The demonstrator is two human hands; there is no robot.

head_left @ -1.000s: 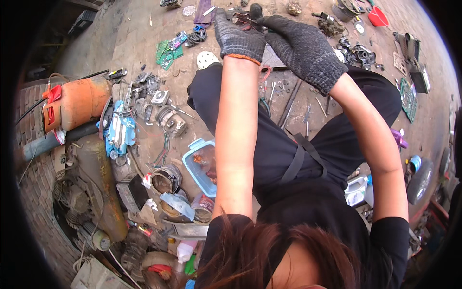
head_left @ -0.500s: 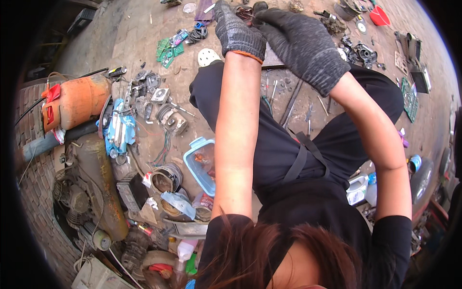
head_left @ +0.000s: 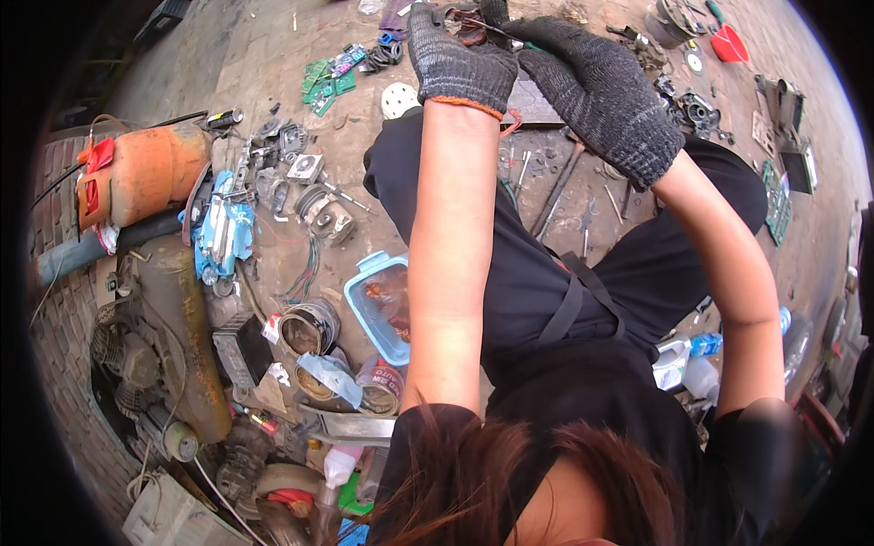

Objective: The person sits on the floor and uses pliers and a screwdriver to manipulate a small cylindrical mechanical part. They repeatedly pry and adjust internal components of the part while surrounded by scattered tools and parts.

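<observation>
Both my hands wear dark grey knit gloves and meet at the top of the view. My left hand (head_left: 462, 65) is closed around a part with reddish-brown copper windings (head_left: 469, 29), partly hidden by the fingers. My right hand (head_left: 605, 91) is closed on a screwdriver (head_left: 499, 30); its thin shaft reaches the windings, and a bit of green handle shows by the glove. Beneath the hands lies a flat grey metal plate (head_left: 537, 102). A hammer (head_left: 558, 187) with a long handle rests on the ground between my legs.
On the left are green circuit boards (head_left: 320, 86), an orange gas cylinder (head_left: 150, 173), a blue plastic basket (head_left: 357, 293) with copper scraps, and open cans (head_left: 309, 328). A red scoop (head_left: 728, 44) and metal castings (head_left: 696, 114) lie at the upper right.
My right hand has shifted slightly right and down, its fingers now pulled in, and the screwdriver shaft shows. The view has shifted a little.
</observation>
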